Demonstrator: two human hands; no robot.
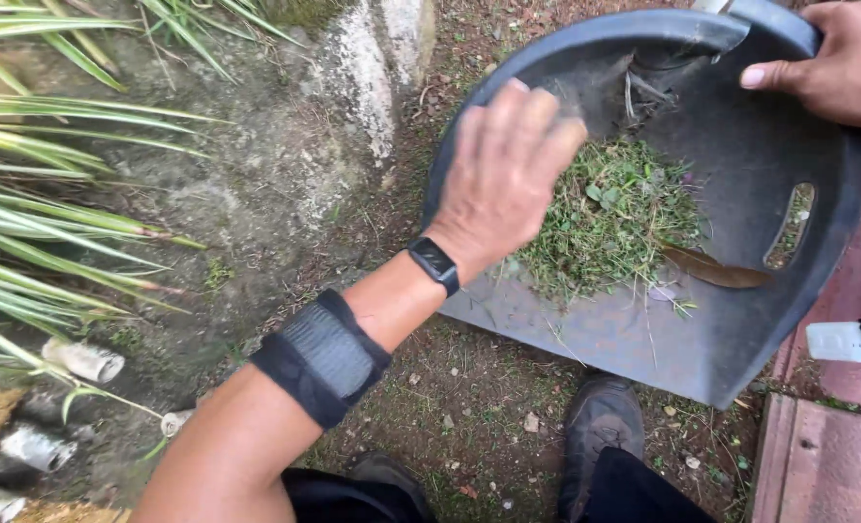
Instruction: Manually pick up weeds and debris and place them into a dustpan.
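Observation:
A large dark grey scoop pan (740,329) rests tilted on the soil in front of me. It holds a heap of green clippings (610,218) and a brown dry leaf (716,268). My left hand (503,174) hovers over the pan's left side, fingers loosely together and slightly blurred, with nothing visible in them; a black watch and a black forearm band sit on that arm. My right hand (837,63) grips the pan's upper right rim, thumb inside the pan.
Striped long-leaved plants (52,232) fill the left. A lichen-covered stone edge (382,68) runs up the middle. Red paving bricks (828,455) lie at the right. My dark shoe (600,416) stands below the pan. A white object (842,341) pokes in at the right edge.

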